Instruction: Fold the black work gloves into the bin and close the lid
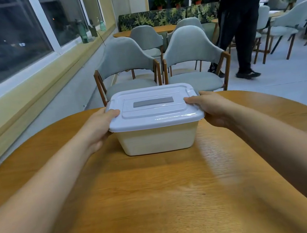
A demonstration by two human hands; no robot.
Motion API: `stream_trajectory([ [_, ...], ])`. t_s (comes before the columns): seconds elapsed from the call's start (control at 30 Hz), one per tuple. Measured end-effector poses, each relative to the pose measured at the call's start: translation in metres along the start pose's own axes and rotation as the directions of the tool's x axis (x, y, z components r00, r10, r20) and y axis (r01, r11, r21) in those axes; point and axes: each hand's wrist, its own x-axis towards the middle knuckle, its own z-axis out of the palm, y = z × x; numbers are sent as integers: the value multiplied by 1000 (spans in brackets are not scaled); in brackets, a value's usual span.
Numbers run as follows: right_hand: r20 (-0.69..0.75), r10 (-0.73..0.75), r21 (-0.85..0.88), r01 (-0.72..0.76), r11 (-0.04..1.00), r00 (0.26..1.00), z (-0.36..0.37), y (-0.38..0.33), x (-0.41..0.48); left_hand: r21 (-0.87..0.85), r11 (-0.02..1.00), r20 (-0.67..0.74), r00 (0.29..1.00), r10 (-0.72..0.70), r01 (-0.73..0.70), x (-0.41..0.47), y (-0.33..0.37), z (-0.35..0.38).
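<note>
Hands two: left hand (100,127), right hand (212,109), fingers gripping one lid (154,114) on one bin (157,140).

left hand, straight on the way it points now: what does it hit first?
The lid: the left hand holds its left edge, thumb lying on top and pointing inward. Pushed further, the thumb would probably meet the raised step of the lid's centre panel.

Two bare forearms reach into view: the left forearm (41,188) from about 8 o'clock, the right forearm (288,148) from about 4 o'clock. Each narrows to a bare wrist. The left hand (99,126) and right hand (211,107) are uncovered. The right arm's near edge looks blurred, so fine detail is uncertain.
</note>
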Motion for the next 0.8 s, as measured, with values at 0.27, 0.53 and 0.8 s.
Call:
stream_trajectory([
  [0.27,-84,-59,-290,32,956,995,12,-1,10,146,989,-5,999,38,-37,4,4,5],
  [0.53,-69,-145,-269,122,955,987,9,12,-2,149,983,40,994,106,-110,-4,-2,-2],
  [0.8,-28,-253,-568,193,800,967,-35,94,-88,719,659,79,968,239,-221,-97,-94,-45],
])
